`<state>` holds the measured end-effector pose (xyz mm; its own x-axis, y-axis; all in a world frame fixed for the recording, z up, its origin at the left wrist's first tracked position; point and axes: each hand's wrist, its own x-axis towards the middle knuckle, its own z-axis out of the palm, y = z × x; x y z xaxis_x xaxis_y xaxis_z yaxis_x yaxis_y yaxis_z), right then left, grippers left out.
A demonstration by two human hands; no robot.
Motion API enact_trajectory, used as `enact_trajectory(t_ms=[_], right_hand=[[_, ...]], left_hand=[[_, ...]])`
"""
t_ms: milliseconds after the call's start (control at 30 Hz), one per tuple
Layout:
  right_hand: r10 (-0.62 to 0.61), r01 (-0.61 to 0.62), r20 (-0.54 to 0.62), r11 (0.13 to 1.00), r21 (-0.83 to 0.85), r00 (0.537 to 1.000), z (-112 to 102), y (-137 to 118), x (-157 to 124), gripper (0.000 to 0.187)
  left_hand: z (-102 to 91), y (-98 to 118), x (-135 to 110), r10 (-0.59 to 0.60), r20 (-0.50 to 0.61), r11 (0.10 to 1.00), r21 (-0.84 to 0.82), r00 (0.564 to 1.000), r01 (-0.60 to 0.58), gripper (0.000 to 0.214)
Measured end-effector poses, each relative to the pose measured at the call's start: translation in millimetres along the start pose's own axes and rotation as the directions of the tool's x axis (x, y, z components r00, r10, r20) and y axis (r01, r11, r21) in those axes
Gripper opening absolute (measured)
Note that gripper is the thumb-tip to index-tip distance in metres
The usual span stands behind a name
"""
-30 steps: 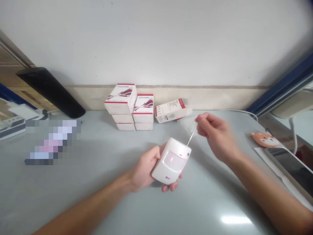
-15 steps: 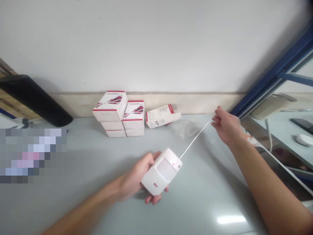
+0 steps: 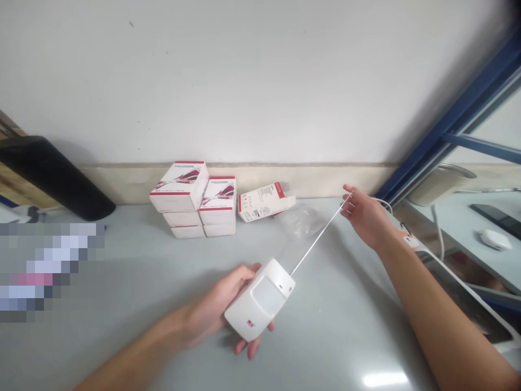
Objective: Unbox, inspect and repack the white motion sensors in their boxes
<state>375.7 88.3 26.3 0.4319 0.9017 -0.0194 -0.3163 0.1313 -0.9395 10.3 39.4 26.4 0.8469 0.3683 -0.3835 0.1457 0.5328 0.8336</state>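
Observation:
My left hand (image 3: pixel 222 307) grips a white motion sensor (image 3: pixel 260 298) with a frosted window and a small red mark, held just above the grey table (image 3: pixel 163 282). A thin white wire (image 3: pixel 319 234) runs taut from the sensor's top corner up to the right. My right hand (image 3: pixel 362 214) pinches the far end of that wire near the back of the table, with the arm stretched out. A crumpled clear plastic bag (image 3: pixel 303 220) lies on the table under the wire.
Stacked white and red boxes (image 3: pixel 193 198) stand against the wall, and an open box (image 3: pixel 264 201) lies on its side beside them. A black cylinder (image 3: pixel 52 176) leans at the left. At the right are a blue frame (image 3: pixel 448 130), a cable and a second desk with a mouse (image 3: pixel 494 238).
My right hand has pulled the wire out long, moving away from the sensor to the far right. The left hand with the sensor has slid down and left.

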Motion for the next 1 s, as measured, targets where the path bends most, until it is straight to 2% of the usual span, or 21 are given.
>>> enact_trajectory(t_ms=[100, 200, 267, 300, 333, 400, 467, 500, 567, 633, 800, 867, 1000], right_hand=[[-0.009, 0.007, 0.038, 0.999, 0.038, 0.999, 1.0, -0.8, 0.2, 0.037], [-0.023, 0.023, 0.029, 1.0, 0.008, 0.999, 2.1, 2.4, 1.3, 0.033], [-0.097, 0.093, -0.033, 0.992, -0.088, 0.995, 1.8, 6.0, 2.8, 0.028], [-0.179, 0.163, -0.07, 0.969, -0.184, 0.981, 1.2, 7.5, 3.5, 0.024], [-0.286, 0.245, -0.097, 0.92, -0.307, 0.953, 0.3, 8.6, 4.1, 0.021], [-0.502, 0.379, -0.087, 0.745, -0.55, 0.861, -1.7, 8.9, 4.1, 0.018], [-0.615, 0.433, -0.035, 0.593, -0.679, 0.788, -2.6, 7.7, 1.7, 0.019], [-0.638, 0.443, -0.021, 0.559, -0.701, 0.77, -1.9, 7.2, -0.6, 0.02], [-0.642, 0.454, 0.002, 0.54, -0.708, 0.767, 2.5, 8.0, -7.5, 0.021], [-0.607, 0.47, 0.06, 0.545, -0.695, 0.793, 10.9, 12.3, -16.4, 0.021], [-0.448, 0.494, 0.24, 0.629, -0.6, 0.861, 38.9, 25.5, -43.1, 0.02], [-0.423, 0.501, 0.277, 0.649, -0.573, 0.863, 49.4, 26.3, -56.3, 0.02], [-0.359, 0.556, 0.428, 0.613, -0.562, 0.829, 69.5, 25.8, -89.9, 0.018]], left_hand=[[1.4, 2.6, 0.2, 0.021, 0.003, 0.999, -0.03, 1.0, -0.021, 0.039], [2.2, 4.8, 0.4, 0.012, -0.008, 0.998, -0.06, 1.0, -0.012, 0.039], [1.8, 4.3, 1.1, -0.004, -0.039, 0.996, -0.089, 0.999, 0.001, 0.041], [1.3, 3.3, 1.6, -0.006, -0.069, 0.994, -0.106, 0.998, -0.002, 0.043], [0.7, 2.0, 2.2, -0.001, -0.104, 0.993, -0.121, 0.995, -0.012, 0.044], [-0.2, -1.0, 3.1, 0.022, -0.173, 0.99, -0.137, 0.985, -0.046, 0.044], [0.0, -3.3, 3.6, 0.036, -0.222, 0.988, -0.14, 0.974, -0.068, 0.044], [0.6, -4.0, 3.7, 0.037, -0.239, 0.987, -0.141, 0.97, -0.072, 0.044], [2.6, -4.6, 3.9, 0.044, -0.276, 0.985, -0.149, 0.96, -0.088, 0.042], [5.0, -5.1, 4.3, 0.067, -0.309, 0.98, -0.157, 0.949, -0.121, 0.041], [8.1, -7.6, 6.2, 0.132, -0.357, 0.964, -0.17, 0.925, -0.204, 0.043], [8.9, -7.8, 6.7, 0.163, -0.36, 0.956, -0.17, 0.918, -0.237, 0.043], [12.3, -5.3, 6.3, 0.226, -0.36, 0.94, -0.165, 0.905, -0.3, 0.045]])
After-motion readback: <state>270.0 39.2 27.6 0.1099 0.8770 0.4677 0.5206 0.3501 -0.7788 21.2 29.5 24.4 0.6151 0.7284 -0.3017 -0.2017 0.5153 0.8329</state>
